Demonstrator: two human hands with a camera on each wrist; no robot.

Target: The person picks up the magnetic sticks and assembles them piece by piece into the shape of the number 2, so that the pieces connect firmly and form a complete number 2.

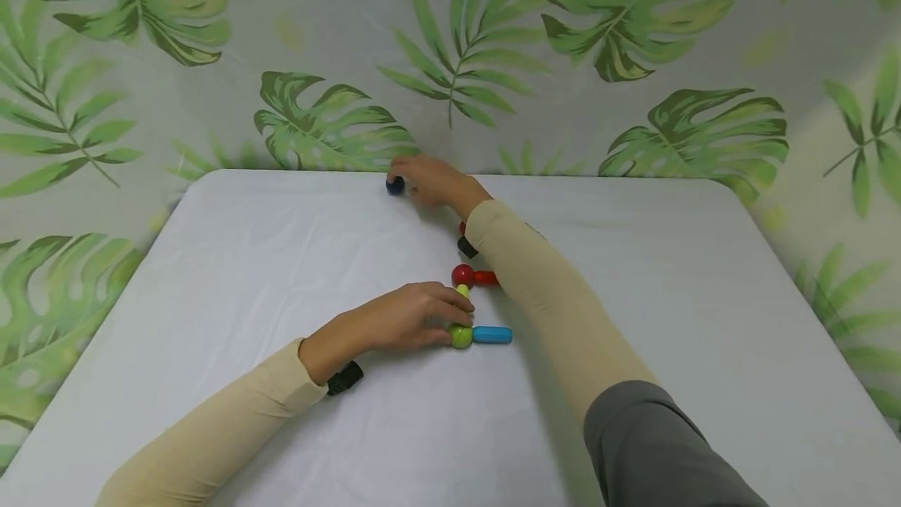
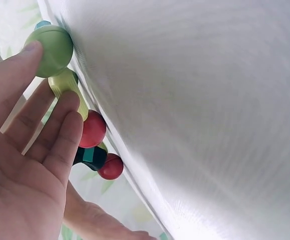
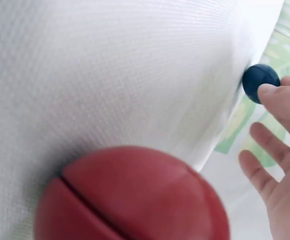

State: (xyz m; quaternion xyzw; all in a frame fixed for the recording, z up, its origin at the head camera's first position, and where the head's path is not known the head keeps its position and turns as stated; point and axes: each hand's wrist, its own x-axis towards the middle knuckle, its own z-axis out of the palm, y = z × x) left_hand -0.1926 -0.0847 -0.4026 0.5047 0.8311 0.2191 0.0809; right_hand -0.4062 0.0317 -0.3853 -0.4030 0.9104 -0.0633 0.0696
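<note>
At the table's far edge my right hand (image 1: pixel 431 180) pinches a dark blue ball (image 3: pixel 260 82) between thumb and index finger, the other fingers spread away from it. My left hand (image 1: pixel 415 315) holds a light green ball (image 1: pixel 461 336), thumb on its side, fingers beside the pale yellow-green rod (image 2: pixel 64 85) joined to it. A bright blue rod (image 1: pixel 493 335) points right from the green ball. Beyond that rod lies a red ball (image 1: pixel 462 275) with a red rod (image 1: pixel 486 278), partly hidden by my right sleeve.
Under the right forearm shows another red ball (image 2: pixel 110 166), mostly hidden in the head view. Black wrist-worn pieces (image 1: pixel 468 247) show near both sleeves. The white-covered table (image 1: pixel 281 257) ends at a leaf-patterned cloth (image 1: pixel 450 37) behind.
</note>
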